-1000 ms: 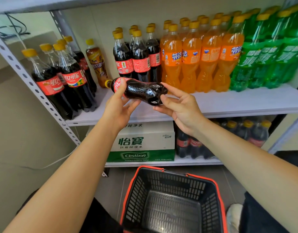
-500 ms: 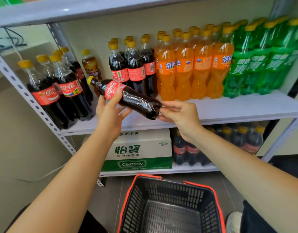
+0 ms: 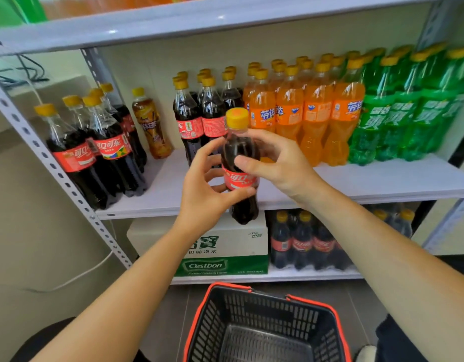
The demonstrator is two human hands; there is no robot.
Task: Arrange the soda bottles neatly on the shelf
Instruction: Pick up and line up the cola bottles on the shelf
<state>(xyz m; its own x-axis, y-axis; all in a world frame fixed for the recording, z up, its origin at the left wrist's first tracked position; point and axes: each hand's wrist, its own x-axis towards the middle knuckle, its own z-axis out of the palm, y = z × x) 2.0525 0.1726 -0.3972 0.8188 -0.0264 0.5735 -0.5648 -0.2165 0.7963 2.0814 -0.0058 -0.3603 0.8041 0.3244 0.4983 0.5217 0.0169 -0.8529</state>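
Observation:
I hold a small cola bottle (image 3: 240, 163) with a yellow cap and red label upright in front of the white shelf (image 3: 356, 181). My left hand (image 3: 202, 189) grips its lower half around the label. My right hand (image 3: 275, 160) holds its shoulder, thumb across the front. Behind it on the shelf stand rows of small cola bottles (image 3: 197, 118), orange soda bottles (image 3: 304, 111) and green soda bottles (image 3: 408, 108). Larger cola bottles (image 3: 95, 150) stand at the shelf's left end, with one brown tea bottle (image 3: 150, 124) behind them.
A black shopping basket (image 3: 262, 325) with red rim sits on the floor below my arms. On the lower shelf are a water carton (image 3: 223, 252) and a pack of cola bottles (image 3: 301, 241). A perforated metal upright (image 3: 50, 163) frames the left side.
The bottle has swung from lying tilted with its cap to the left to standing upright. My right hand has moved from its base up to its shoulder.

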